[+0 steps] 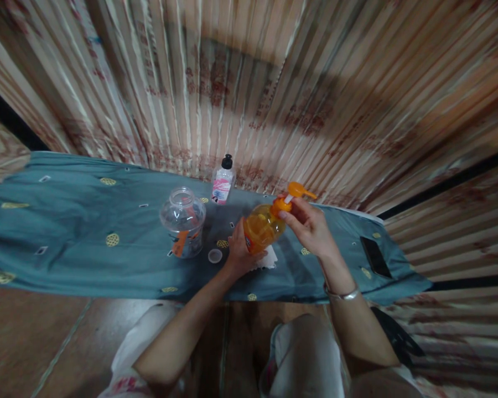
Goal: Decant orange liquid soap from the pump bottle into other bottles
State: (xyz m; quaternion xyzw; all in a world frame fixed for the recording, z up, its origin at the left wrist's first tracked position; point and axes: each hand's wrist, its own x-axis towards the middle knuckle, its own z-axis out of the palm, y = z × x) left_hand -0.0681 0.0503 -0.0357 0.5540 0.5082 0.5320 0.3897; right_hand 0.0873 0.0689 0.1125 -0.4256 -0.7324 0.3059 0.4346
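Note:
An orange pump bottle (262, 226) is held tilted over the teal cloth (87, 232). My left hand (238, 251) is closed around the bottle's base. My right hand (309, 226) pinches the orange collar under the pump head (301, 190). Beneath my left hand lies a white tissue (269, 260). A clear plastic jar (183, 221) stands open to the left, with a small round lid (214, 255) lying beside it.
A small clear bottle with a black cap and pink label (223, 181) stands at the back by the striped curtain (274, 83). A black phone (375, 257) lies on the cloth's right end. My knees show below the cloth's front edge.

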